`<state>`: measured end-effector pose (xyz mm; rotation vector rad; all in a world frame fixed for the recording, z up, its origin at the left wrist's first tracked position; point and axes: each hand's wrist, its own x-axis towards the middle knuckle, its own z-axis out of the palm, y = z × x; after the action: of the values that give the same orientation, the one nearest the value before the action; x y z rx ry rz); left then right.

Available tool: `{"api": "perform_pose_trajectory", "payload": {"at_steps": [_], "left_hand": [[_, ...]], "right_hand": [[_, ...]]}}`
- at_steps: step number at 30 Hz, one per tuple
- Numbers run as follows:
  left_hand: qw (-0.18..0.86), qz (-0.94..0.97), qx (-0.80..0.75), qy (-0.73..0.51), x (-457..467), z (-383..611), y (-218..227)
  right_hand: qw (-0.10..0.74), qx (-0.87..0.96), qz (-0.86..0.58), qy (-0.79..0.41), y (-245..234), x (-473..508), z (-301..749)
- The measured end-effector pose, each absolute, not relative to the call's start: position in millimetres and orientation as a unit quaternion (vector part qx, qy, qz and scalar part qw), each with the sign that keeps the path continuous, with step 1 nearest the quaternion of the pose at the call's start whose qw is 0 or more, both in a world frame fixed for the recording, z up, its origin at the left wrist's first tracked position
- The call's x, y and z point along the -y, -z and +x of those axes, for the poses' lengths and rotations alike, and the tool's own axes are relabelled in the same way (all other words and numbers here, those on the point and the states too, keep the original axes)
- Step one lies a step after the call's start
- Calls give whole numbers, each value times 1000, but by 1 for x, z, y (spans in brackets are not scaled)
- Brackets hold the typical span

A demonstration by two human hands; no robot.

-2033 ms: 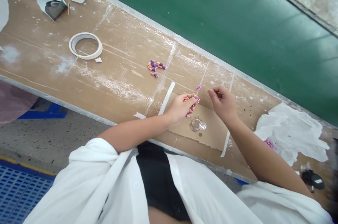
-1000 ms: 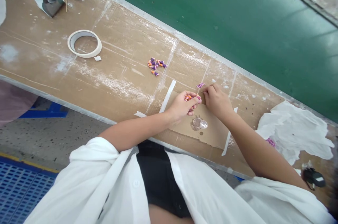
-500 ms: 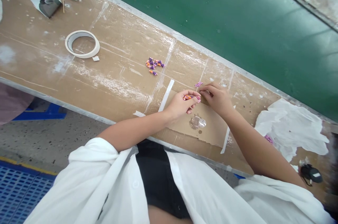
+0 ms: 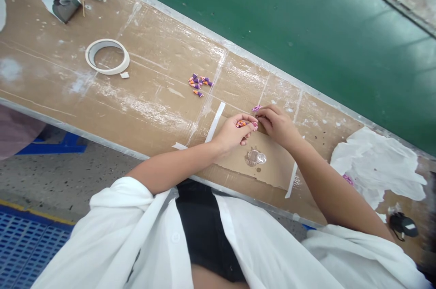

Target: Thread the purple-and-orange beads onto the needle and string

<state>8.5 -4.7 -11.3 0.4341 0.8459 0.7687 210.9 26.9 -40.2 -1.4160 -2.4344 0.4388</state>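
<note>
My left hand (image 4: 235, 134) is closed around several small orange, purple and pink figurines (image 4: 241, 123), which show between its curled fingers. Close by on the right, my right hand (image 4: 275, 123) has its fingertips pinched together beside a small heap of pink-and-purple pieces (image 4: 256, 108); whatever the fingertips hold is too small to make out. Below both hands, a clear round container (image 4: 256, 157) sits on a cardboard sheet (image 4: 235, 164) taped to the table. Farther left lies a loose cluster of similar purple-and-orange figurines (image 4: 199, 81).
A roll of masking tape (image 4: 126, 61) lies to the left on the brown-covered table (image 4: 153, 112). Crumpled white sheeting (image 4: 378, 161) and a black object (image 4: 403, 224) are at the right. Grey scraps (image 4: 63, 0) sit at the upper left. A green surface (image 4: 272, 16) borders the far edge.
Both hands stay almost in place, with the right fingertips still close to the pink-and-purple heap. The whole view shifts very slightly.
</note>
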Motion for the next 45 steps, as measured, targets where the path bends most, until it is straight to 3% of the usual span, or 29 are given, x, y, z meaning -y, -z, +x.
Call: {"api": "perform_pose_trajectory", "payload": {"at_steps": [6,8,16,21,30,38,45], "left_hand": [[821,206,-396,-356,4,8,12],[819,209,-397,-357,4,9,13],[837,223,-363,-342,7,6,10],[871,258,-276,-315,13,5,6],[837,342,-286,-317,19,4,5],[803,391,-278,-355,20,3,7],[704,514,-315,-377,18,0,7]], "right_hand": [[53,845,-514,-135,42,-32,209],[60,835,-526,-150,41,-33,210],[338,687,-481,-427,11,4,193],[374,716,-475,-348,-9,30,178],[355,790,-455,-208,-14,41,182],[485,661,-526,-224,-15,49,175],[392,697,-540,-262,-25,53,176]]}}
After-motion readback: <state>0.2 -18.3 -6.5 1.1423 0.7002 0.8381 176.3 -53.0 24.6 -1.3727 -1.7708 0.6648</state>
